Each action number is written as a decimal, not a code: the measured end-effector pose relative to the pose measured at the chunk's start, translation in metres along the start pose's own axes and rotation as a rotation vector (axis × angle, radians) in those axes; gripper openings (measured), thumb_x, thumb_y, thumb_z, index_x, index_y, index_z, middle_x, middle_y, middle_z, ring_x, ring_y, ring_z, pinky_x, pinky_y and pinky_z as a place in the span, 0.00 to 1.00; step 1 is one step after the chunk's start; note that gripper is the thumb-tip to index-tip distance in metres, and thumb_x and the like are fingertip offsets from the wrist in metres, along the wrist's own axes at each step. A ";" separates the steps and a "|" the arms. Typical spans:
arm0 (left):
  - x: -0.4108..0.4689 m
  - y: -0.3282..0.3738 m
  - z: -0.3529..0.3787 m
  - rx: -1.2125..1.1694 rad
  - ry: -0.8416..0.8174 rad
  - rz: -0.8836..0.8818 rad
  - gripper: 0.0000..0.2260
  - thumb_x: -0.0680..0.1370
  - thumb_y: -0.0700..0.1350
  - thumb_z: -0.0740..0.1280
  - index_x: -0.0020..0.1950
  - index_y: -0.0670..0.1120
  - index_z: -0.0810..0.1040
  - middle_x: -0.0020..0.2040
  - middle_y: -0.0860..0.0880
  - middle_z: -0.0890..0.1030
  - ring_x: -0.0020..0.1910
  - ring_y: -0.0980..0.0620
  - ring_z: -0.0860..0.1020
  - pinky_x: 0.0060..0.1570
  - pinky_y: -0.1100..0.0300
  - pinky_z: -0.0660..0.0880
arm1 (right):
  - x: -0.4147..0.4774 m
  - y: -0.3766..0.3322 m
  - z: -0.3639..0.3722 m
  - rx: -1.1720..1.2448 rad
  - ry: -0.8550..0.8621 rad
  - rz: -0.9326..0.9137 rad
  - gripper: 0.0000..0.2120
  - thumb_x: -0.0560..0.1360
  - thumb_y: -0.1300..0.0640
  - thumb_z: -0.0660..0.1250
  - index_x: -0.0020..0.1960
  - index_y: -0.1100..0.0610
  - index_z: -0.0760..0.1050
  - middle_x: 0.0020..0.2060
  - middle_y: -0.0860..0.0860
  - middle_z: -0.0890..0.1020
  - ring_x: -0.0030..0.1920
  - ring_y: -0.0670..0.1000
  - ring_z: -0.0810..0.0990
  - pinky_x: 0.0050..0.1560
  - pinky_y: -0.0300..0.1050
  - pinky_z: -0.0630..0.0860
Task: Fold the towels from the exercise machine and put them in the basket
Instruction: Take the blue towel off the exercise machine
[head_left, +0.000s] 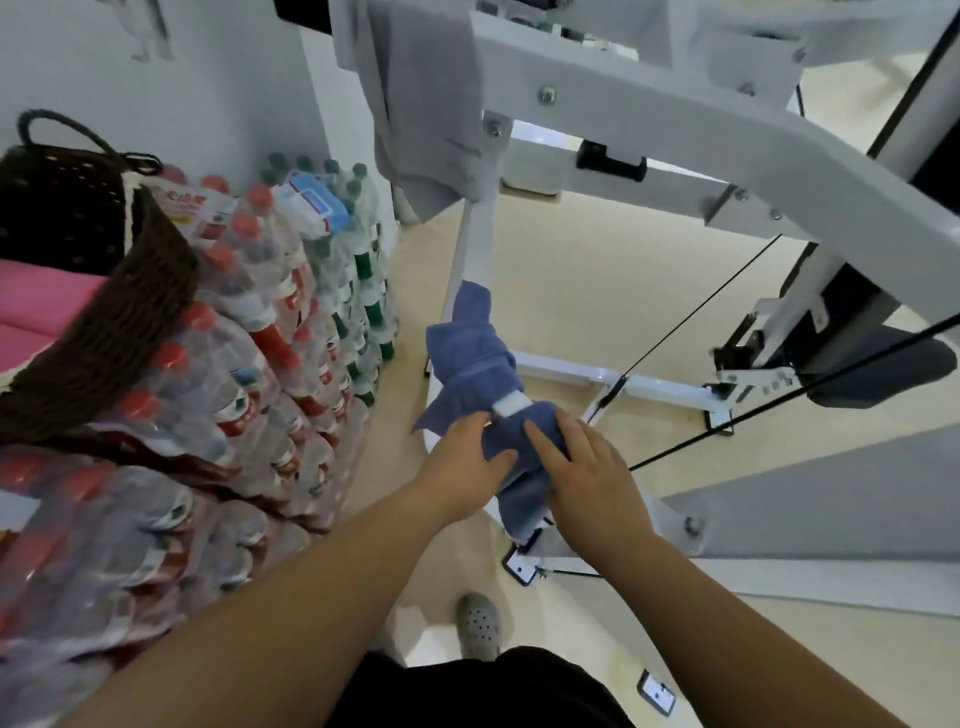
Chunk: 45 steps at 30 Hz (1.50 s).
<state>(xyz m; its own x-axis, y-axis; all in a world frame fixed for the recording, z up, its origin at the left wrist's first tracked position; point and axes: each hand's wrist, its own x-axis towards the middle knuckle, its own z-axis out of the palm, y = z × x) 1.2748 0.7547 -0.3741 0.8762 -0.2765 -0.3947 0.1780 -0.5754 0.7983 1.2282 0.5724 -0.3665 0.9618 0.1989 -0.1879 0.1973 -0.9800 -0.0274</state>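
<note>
- A blue towel (470, 358) is wrapped in a loose bunch around a low white bar (511, 404) of the exercise machine (649, 104), near the floor in front of me.
- My left hand (462, 467) grips the near part of the towel, thumb on top and fingers curled under the cloth.
- My right hand (592, 478) lies flat on the towel just beside it, fingers nearly straight and gripping nothing.
- The towel looks soft, light and floppy. I expect it to sag and unroll once lifted, so taking it by 2 corners or along 1 hem should help it hang straight for folding.
- A 2nd towel, grey (421, 104), hangs from the upper frame of the machine, further away.
- The basket (135, 317), dark brown and woven, sits to my left on stacked shrink-wrapped packs of water bottles (270, 322).
- Inside the basket I see something pink (41, 306), smooth and flat, possibly a folded towel. The rest of the inside is cut off by the edge of the view.
</note>
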 end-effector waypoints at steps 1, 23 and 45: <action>0.004 0.001 0.007 -0.008 0.043 -0.021 0.10 0.74 0.51 0.68 0.52 0.51 0.74 0.46 0.52 0.79 0.44 0.52 0.78 0.44 0.53 0.77 | -0.001 0.004 0.001 0.002 0.012 -0.011 0.43 0.61 0.58 0.81 0.73 0.52 0.70 0.71 0.61 0.72 0.64 0.64 0.76 0.61 0.57 0.77; -0.164 -0.009 -0.026 0.557 0.246 0.392 0.05 0.77 0.47 0.63 0.44 0.47 0.75 0.43 0.46 0.77 0.38 0.47 0.76 0.33 0.60 0.71 | 0.017 -0.058 -0.074 0.344 -0.267 -0.732 0.13 0.79 0.51 0.65 0.61 0.38 0.77 0.55 0.44 0.81 0.63 0.49 0.72 0.73 0.57 0.56; -0.542 -0.171 -0.051 0.185 0.644 -0.306 0.04 0.67 0.40 0.73 0.39 0.46 0.80 0.35 0.49 0.80 0.35 0.50 0.76 0.37 0.51 0.73 | -0.187 -0.384 -0.053 0.358 -0.534 -1.168 0.09 0.77 0.57 0.70 0.54 0.45 0.81 0.44 0.42 0.81 0.43 0.42 0.76 0.43 0.36 0.70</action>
<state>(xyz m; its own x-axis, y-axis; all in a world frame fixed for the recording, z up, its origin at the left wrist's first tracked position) 0.7922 1.0421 -0.2738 0.8990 0.3914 -0.1966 0.4282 -0.6908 0.5826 0.9824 0.9118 -0.2684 0.0558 0.9704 -0.2349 0.7103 -0.2039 -0.6737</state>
